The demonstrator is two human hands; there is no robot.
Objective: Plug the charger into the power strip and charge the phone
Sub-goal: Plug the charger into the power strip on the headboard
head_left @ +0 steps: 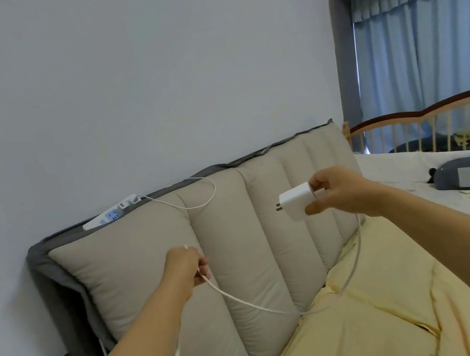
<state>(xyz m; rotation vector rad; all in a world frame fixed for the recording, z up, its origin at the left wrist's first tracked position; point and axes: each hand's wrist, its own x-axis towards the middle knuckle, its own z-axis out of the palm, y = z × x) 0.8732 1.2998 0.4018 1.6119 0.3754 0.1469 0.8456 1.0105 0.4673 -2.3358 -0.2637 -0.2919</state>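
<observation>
With the right hand grasping the charger and the left hand clenched on its cable, aim the prongs squarely toward the power strip at ten o'clock.

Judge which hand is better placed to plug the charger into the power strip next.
Right. The right hand already grips the white charger, prongs pointing toward the power strip atop the headboard cushion. The left hand is occupied holding the white cable.
</observation>
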